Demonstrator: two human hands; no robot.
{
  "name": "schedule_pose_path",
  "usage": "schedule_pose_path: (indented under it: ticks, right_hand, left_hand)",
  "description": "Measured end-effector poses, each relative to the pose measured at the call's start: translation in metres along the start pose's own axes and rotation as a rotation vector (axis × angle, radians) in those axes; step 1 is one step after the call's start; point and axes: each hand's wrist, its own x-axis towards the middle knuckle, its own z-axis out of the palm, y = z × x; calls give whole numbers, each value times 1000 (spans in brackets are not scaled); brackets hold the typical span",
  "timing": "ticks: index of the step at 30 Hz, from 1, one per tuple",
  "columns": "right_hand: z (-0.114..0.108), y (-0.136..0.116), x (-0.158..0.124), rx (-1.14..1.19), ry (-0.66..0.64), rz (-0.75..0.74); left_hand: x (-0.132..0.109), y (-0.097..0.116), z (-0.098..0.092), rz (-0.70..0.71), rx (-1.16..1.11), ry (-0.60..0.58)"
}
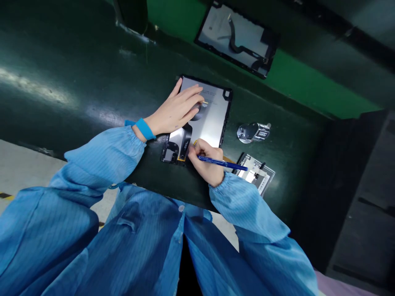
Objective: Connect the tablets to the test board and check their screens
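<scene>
Your left hand [175,109] lies flat, its fingers [193,94] spread and extended, while your right hand [205,162] curls shut in a pen grip, both sleeved arms [105,152] reaching forward.

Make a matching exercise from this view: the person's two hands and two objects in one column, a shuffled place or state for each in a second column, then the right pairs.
Things:
1. Left hand
2. Right hand
3. Chrome metal part
4. Far black-framed panel

Places or states:
A. Against the bright green band
B. Gripping a blue pen
C. Spread on a black-framed panel, with a blue wrist strap
D. On the dark green surface, right of the hands

Right pairs: 1-C, 2-B, 3-D, 4-A.
</scene>
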Motion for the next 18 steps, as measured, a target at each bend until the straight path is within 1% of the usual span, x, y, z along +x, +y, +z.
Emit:
schedule_pose_path:
  ticks: [2,3,5,6,8,9,11,13,15,17,18]
  right_hand:
    - [-6,0,1,94,51,58]
    - [-13,-1,2,146,82,74]
    - [-33,0,1,205,127,70]
    - [-45,1,0,194,145,69]
    - [-71,6,-7,62,168,84]
    - [-82,10,-11,-42,151,95]
    - [-98,20,-18,-237,51,75]
    - [-104,28,-23,-319,-88,9]
    - [-101,31,-21,-240,-178,-8]
    - [-95,31,-13,-80,-208,18]
    - [-91,29,-7,11,-207,26]
  left_hand:
    - [1,0,0,-9,-38,17]
    - [2,1,0,-18,-67,35]
    - [3,3,0,-48,-141,83]
    - [4,5,-1,-63,-186,102]
    - [6,11,-4,-81,-299,98]
    - [6,14,-6,-88,-372,71]
    - [6,23,-11,-122,-551,-10]
    - [5,30,-15,-205,-751,-86]
    - [4,34,-18,-326,-928,-151]
    - [3,34,-19,-426,-1049,-241]
    - [3,33,-19,-447,-1091,-298]
